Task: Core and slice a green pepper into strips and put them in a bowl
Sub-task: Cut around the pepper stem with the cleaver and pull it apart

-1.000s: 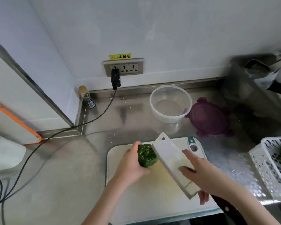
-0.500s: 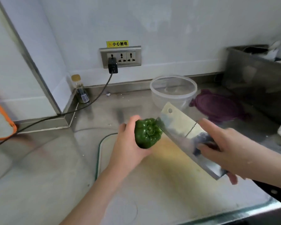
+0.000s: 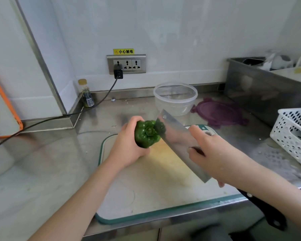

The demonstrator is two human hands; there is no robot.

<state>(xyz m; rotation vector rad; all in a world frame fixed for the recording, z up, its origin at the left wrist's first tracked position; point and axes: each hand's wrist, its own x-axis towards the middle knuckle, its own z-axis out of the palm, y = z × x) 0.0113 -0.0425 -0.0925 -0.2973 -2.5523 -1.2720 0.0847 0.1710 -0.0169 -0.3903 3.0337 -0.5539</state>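
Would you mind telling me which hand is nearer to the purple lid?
Right. The right hand, gripping the cleaver, sits just in front of the purple lid; the left hand holds the pepper farther left.

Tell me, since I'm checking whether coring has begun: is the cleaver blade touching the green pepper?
Touching. In the head view the cleaver has its front corner against the green pepper beside the stem, no gap visible, while the left hand holds the pepper.

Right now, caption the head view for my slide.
Left hand holds green pepper over cutting board; right hand pinches cleaver blade at its stem.
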